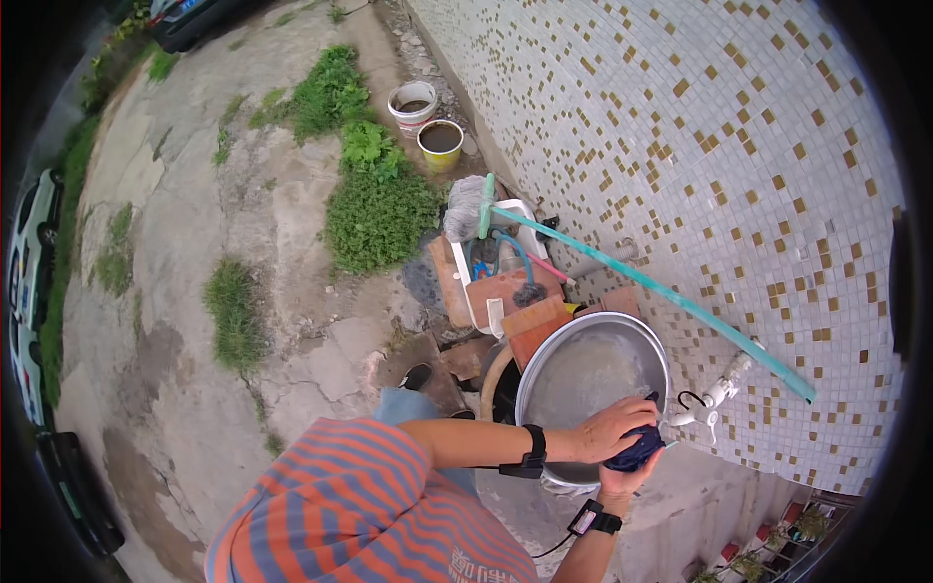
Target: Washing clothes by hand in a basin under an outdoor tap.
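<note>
A bunched dark blue cloth [635, 450] is held between my two hands over the near right rim of a wide metal basin [583, 364]. My left hand [616, 430] presses on it from the upper left, fingers bent over it. Below it, my right hand [631, 477] grips it from underneath, partly hidden by the cloth. Just to the right, a white tap [703, 415] juts from the tiled wall, its spout close to the cloth. The basin's inside looks wet or holds shallow cloudy water; I cannot tell which.
A mop with a green handle [627, 270] leans across a white sink [466, 291] holding hoses. Reddish tiles [536, 328] lie beside the basin. Two buckets [440, 146] stand along the tiled wall [656, 146]. Weeds [379, 218] grow from cracked concrete [291, 218]; parked cars [33, 255] are at the left.
</note>
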